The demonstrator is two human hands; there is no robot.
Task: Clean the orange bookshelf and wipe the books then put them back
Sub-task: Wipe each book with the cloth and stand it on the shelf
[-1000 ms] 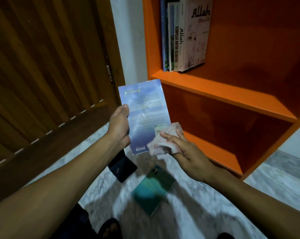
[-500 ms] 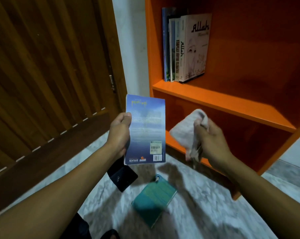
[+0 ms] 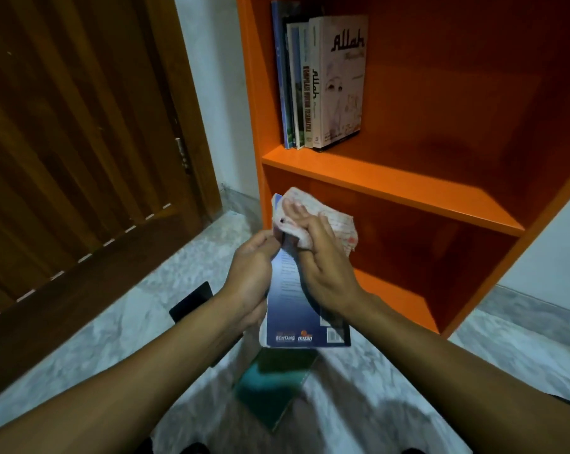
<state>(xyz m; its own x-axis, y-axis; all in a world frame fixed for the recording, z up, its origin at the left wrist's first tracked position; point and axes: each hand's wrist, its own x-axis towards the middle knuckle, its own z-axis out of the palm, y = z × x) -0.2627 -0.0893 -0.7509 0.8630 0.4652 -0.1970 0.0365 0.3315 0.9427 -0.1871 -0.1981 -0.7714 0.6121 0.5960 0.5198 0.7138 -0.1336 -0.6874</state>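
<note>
My left hand (image 3: pixel 252 273) grips the left edge of a blue paperback (image 3: pixel 291 319), held with its back cover toward me in front of the orange bookshelf (image 3: pixel 391 188). My right hand (image 3: pixel 323 267) presses a pale crumpled cloth (image 3: pixel 329 221) onto the upper part of that cover, hiding the book's top. Several books (image 3: pixel 323 83) stand upright at the left end of the middle shelf. A teal book (image 3: pixel 273 385) and a black book (image 3: pixel 193 301) lie on the floor below my hands.
A brown wooden door (image 3: pixel 80 132) fills the left side, with a strip of white wall (image 3: pixel 218 93) between it and the shelf. The floor (image 3: pixel 139 309) is pale marble. The shelf's lower compartments hold no books.
My right hand has come back from beside the shelf and laid the cloth on the top of the book. The book has tilted flatter and sits lower, nearer to me.
</note>
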